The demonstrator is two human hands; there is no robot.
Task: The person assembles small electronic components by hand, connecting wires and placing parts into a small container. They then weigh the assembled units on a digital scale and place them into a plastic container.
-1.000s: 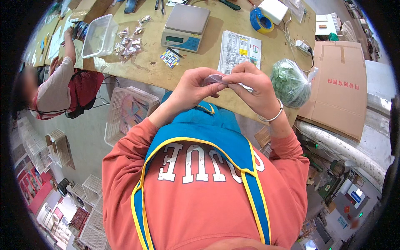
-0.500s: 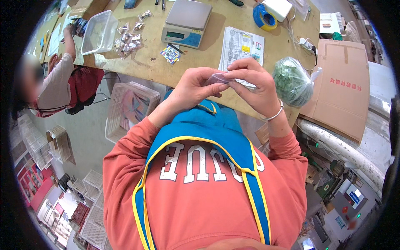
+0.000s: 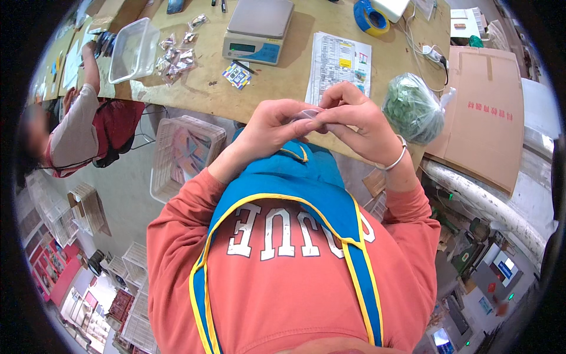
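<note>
Where the hands meet, head view: left hand (image 3: 274,125) and right hand (image 3: 361,123) touching, worktop's (image 3: 177,97) near edge behind them.
Small clear plastic item (image 3: 303,114): between the hands, partly covered; exact kind too small to tell.
Left fingers: clamped on it, thumb below.
Right fingers: bent in at its right end; overlap, can't tell whether clamped.
Beyond hands: printed sheets (image 3: 323,64); colourful card (image 3: 237,76) left of them, just below scale (image 3: 262,20).
Right side: knotted bag of green leaves (image 3: 410,109), near cardboard (image 3: 474,118).
Left side: small filled packets (image 3: 175,62) beside clear bin (image 3: 132,52); co-worker (image 3: 73,130) farther left.
</note>
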